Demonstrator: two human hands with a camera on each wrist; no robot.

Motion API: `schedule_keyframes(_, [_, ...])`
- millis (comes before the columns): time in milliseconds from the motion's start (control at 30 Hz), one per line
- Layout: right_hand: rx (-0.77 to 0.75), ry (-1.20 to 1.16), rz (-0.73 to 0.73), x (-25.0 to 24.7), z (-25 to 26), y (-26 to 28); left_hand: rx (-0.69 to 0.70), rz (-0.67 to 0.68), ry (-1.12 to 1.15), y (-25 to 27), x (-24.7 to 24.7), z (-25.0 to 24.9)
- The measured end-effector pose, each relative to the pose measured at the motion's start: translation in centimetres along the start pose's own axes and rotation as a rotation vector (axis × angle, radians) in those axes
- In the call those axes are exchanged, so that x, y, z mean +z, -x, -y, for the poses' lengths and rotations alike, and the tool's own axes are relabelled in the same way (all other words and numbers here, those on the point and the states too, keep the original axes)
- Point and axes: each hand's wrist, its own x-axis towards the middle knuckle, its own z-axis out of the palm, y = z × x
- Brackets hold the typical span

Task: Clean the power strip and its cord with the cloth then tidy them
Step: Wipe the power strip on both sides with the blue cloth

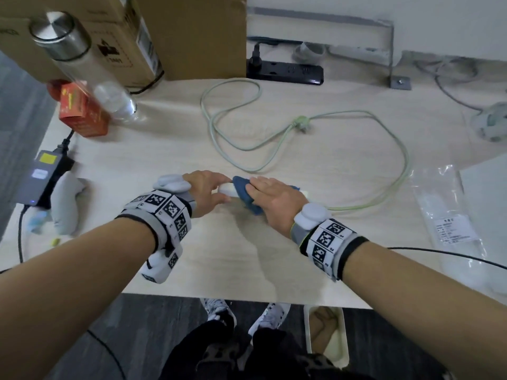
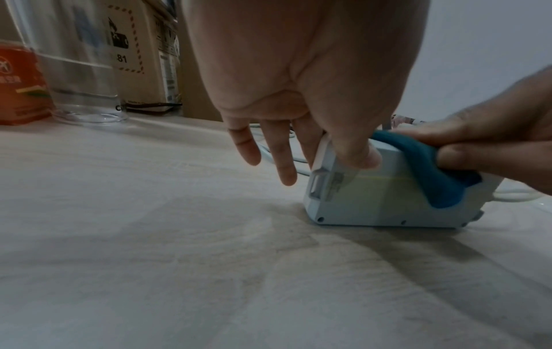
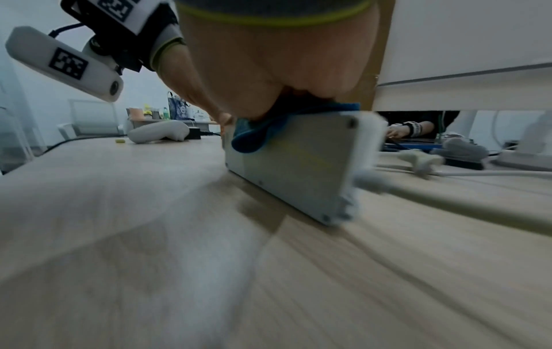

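The white power strip (image 1: 226, 189) stands on its long edge on the table, its back face showing toward me (image 2: 373, 200) (image 3: 298, 165). My left hand (image 1: 208, 187) (image 2: 307, 141) pinches its left end between thumb and index finger, the other fingers hanging straight. My right hand (image 1: 274, 196) (image 2: 493, 146) (image 3: 269, 70) grips the blue cloth (image 1: 242, 187) (image 2: 433, 170) (image 3: 254, 137), which is draped over the strip's top edge and down its back. The pale green cord (image 1: 384, 187) (image 3: 373, 181) leaves the strip's right end and loops loosely over the table to its plug (image 1: 300, 123) (image 3: 421, 160).
At the back stand a cardboard box (image 1: 178, 37) and a black power strip (image 1: 285, 71). A glass bottle (image 1: 82, 64) and a red carton (image 1: 82, 111) are at the back left. A power adapter (image 1: 41, 176) and a white handheld device (image 1: 65, 204) lie left, a plastic bag (image 1: 452, 223) right.
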Motion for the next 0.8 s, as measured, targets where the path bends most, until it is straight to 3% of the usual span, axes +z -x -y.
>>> schedule_keyframes(133, [0.05, 0.034, -0.191, -2.0, -3.3, 5.7, 0.017, -0.022, 0.024, 0.5, -0.3, -0.5])
schedule_keyframes(200, [0.055, 0.077, -0.212, -2.6, -3.6, 6.7, 0.013, -0.016, 0.036, 0.6, -0.4, -0.7])
schedule_keyframes(400, [0.149, -0.042, 0.086, -2.6, -0.8, 2.7, -0.006, -0.014, 0.076, 0.6, -0.3, -1.0])
schedule_keyframes(600, [0.141, -0.024, 0.169, -2.3, 4.5, -3.5, -0.066, 0.02, 0.013, -0.3, 0.2, -0.4])
schedule_keyframes(800, [0.085, -0.073, 0.152, -3.1, 1.6, -0.2, -0.027, -0.039, 0.024, 0.6, 0.2, -0.4])
